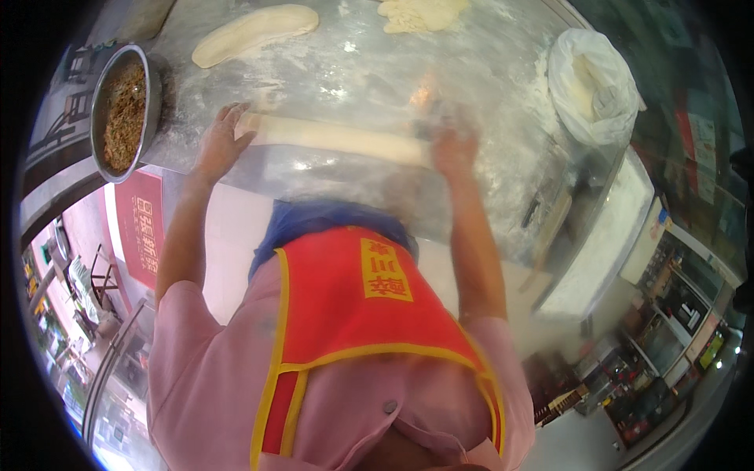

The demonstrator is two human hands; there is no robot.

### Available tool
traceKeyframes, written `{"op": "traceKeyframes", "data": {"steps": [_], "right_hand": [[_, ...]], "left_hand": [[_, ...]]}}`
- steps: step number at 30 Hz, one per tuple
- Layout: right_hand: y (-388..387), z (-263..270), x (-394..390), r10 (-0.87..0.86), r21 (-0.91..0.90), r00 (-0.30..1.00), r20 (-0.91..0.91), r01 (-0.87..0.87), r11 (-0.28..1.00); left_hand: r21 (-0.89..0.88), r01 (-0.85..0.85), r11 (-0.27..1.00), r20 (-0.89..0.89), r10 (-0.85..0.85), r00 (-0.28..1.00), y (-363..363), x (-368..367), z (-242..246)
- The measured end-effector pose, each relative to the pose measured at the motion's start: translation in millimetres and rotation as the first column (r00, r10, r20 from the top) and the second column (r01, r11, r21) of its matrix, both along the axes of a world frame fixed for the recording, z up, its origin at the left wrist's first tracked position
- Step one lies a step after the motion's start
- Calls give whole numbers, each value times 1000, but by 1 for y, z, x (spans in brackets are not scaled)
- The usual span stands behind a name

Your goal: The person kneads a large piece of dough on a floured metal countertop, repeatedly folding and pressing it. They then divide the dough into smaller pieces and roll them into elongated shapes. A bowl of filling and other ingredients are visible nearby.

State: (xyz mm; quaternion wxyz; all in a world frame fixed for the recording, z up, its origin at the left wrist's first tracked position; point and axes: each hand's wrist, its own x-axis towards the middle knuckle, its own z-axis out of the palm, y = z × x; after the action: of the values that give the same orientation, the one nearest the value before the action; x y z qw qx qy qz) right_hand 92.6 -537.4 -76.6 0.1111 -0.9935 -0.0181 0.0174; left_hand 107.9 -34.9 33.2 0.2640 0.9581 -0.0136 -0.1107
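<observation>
A long, smooth roll of pale dough (336, 136) lies crosswise on the floured metal worktop (365, 76), in front of my red apron with yellow edging. At its left end is my left hand (227, 136), thumb on the near side and fingers on the far side; whether they grip the dough is unclear. My right hand (455, 144) is at the roll's right end, blurred by motion, and its fingers cannot be made out. Farther back on the worktop rest a thick, elongated dough piece (256, 34) and a flatter, uneven dough piece (421, 13).
A metal bowl (154, 106) of brown chopped filling (125, 115) stands at the worktop's left edge. On the right is an open white plastic bag (618, 112) with pale powder inside. A long, thin wooden tool (554, 226) lies near the right edge, beside a white-topped tray or box (607, 235).
</observation>
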Motion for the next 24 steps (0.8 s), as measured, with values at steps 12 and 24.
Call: {"op": "traceKeyframes", "data": {"steps": [12,24], "right_hand": [[23,25,-88,-38,-67,999,14,39,997],[-11,91,-65,-120,151,955,-271,166,975]], "left_hand": [[-359,-21,933,-3,21,1000,-47,28,21],[-621,386,682,41,-464,885,-239,23,-8]]}}
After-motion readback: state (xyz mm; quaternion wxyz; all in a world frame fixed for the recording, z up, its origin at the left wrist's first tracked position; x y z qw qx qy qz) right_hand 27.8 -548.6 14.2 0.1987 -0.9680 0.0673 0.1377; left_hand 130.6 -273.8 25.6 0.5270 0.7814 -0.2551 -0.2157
